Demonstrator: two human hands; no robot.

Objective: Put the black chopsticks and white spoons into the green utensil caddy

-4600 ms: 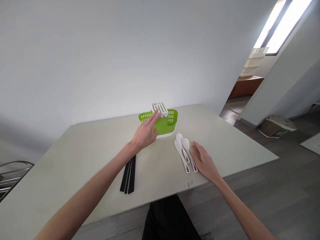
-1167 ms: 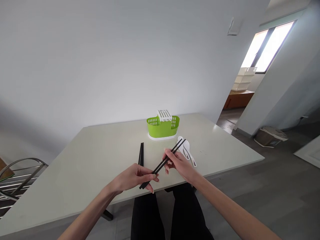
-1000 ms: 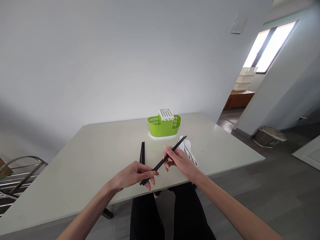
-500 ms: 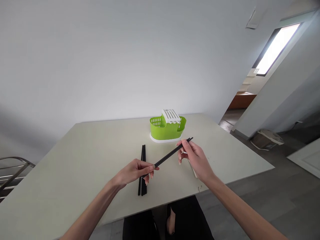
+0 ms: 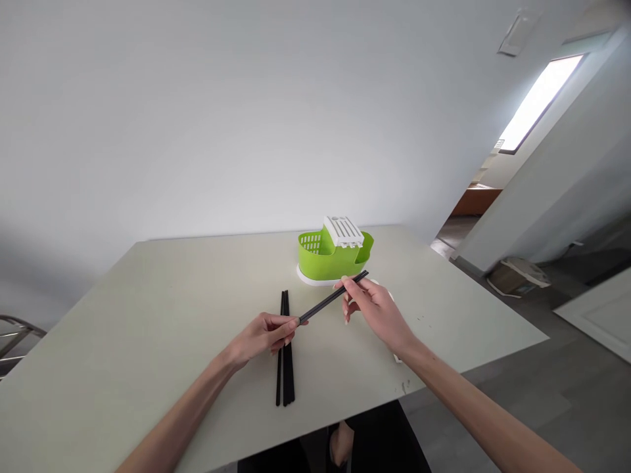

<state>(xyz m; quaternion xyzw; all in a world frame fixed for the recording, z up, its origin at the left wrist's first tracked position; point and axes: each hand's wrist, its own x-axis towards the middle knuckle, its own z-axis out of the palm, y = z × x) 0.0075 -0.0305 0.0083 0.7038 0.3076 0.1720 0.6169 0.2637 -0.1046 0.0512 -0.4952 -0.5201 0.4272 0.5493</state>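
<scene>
A pair of black chopsticks [image 5: 323, 304] is held slanting above the table, its far end up to the right. My left hand [image 5: 269, 338] pinches the lower end between thumb and fingers. Near the upper end, my right hand [image 5: 372, 309] grips the same pair with thumb and fingertips. More black chopsticks [image 5: 287, 374] lie on the table under my left hand, partly covered by it. Just beyond my right hand stands a green cutlery basket [image 5: 320, 264] with a white slotted top [image 5: 344, 231] and a white base.
The pale table [image 5: 197, 282] meets a white wall [image 5: 246, 131] at the back. A white object [image 5: 397, 359] shows partly beneath my right forearm. On the floor at right sits a brown box [image 5: 517, 277]; a metal rack [image 5: 17, 335] stands at the left edge.
Both hands still hold the pair of chopsticks; my right hand has shifted slightly left along it, closer to my left hand. The view has tilted a little.
</scene>
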